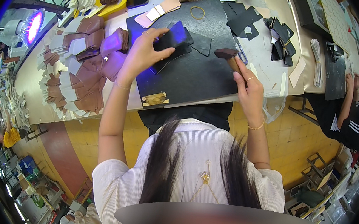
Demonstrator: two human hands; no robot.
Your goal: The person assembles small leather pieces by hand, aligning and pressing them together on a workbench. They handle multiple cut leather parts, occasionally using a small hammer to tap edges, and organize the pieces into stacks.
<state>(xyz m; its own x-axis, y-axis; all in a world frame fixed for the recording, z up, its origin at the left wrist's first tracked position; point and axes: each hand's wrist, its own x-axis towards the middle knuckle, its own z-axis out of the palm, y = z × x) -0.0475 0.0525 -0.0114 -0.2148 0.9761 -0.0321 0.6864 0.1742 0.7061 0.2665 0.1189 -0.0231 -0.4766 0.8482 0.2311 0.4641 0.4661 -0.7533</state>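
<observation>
Both hands busy mid-frame: our left hand [139, 56] pins the black wallet [173, 37]; right hand [247, 89] grips the hammer [230, 57]. We should tap flat, clear of fingers.

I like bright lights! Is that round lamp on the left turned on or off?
On. The lamp glows bright pink and purple, and violet light falls on the black piece under the left hand.

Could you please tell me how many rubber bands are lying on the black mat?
1: a yellow rubber band lies loose at the far edge of the black mat; others may be hidden.
</observation>
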